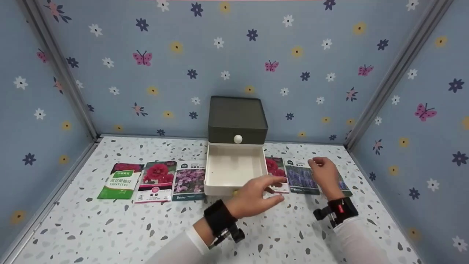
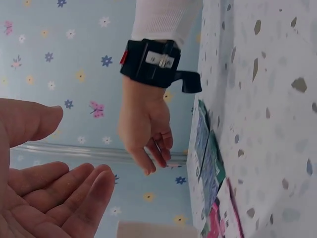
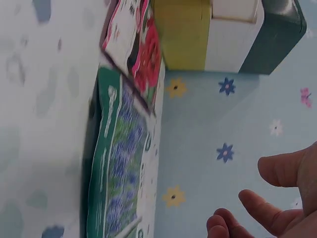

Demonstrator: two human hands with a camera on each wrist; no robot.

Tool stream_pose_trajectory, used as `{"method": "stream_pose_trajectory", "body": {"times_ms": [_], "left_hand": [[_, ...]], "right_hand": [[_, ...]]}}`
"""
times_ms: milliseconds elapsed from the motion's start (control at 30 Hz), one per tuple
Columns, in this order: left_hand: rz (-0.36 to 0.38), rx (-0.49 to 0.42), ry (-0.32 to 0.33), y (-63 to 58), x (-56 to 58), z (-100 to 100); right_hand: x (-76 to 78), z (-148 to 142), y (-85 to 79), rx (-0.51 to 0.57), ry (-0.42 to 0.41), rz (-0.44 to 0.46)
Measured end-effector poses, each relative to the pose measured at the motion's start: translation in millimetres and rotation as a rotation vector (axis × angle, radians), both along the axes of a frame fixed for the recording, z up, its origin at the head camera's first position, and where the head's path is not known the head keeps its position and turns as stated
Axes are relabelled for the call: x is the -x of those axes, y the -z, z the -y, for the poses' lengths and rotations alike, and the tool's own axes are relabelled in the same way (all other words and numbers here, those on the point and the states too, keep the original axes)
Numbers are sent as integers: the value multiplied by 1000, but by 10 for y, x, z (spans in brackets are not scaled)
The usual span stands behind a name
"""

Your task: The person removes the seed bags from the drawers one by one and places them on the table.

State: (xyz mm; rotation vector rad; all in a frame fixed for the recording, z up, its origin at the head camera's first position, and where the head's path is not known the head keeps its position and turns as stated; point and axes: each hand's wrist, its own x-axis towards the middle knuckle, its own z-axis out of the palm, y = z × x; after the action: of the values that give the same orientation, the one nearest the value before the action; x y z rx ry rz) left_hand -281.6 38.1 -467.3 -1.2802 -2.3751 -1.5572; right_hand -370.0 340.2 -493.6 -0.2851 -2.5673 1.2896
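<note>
My left hand (image 1: 256,196) reaches over the front right corner of a pulled-out white drawer (image 1: 234,190), fingers and thumb apart with nothing between them. The drawer belongs to a small drawer box (image 1: 238,113) with a dark top and a white knob (image 1: 237,139). To the right, my right hand (image 1: 324,174) hovers above seed packets, loosely bent and holding nothing. Nearest to it lies a packet with blue-purple flowers (image 1: 301,179); another packet (image 1: 345,189) is mostly hidden behind that hand. A red-flower packet (image 1: 276,168) lies partly hidden beside the drawer.
Left of the drawer three packets lie in a row: a green-and-white one (image 1: 119,185), a red-flower one (image 1: 155,181) and one with pink-purple flowers (image 1: 189,181). The box stands near the flowered back wall (image 1: 234,55); side walls bound the speckled table (image 1: 128,234).
</note>
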Motion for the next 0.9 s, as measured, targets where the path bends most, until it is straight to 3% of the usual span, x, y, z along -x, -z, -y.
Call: {"method": "stream_pose_trajectory", "body": {"times_ms": [300,500,733,900], "left_hand": [[-192,-55,-160,-182,344,557],[-312,-69,-350,-226,559,910],[-456,13,-531,-232,768,1183],[-448,84,-588,-241,884,1273]], "right_hand": [[-261,603,-67,57,-125,-102],[-428,943,-82,67,-194,-169],[-601,1230,-87,120,-265,-228],[-731,1395,-64,82,-344,-316]]}}
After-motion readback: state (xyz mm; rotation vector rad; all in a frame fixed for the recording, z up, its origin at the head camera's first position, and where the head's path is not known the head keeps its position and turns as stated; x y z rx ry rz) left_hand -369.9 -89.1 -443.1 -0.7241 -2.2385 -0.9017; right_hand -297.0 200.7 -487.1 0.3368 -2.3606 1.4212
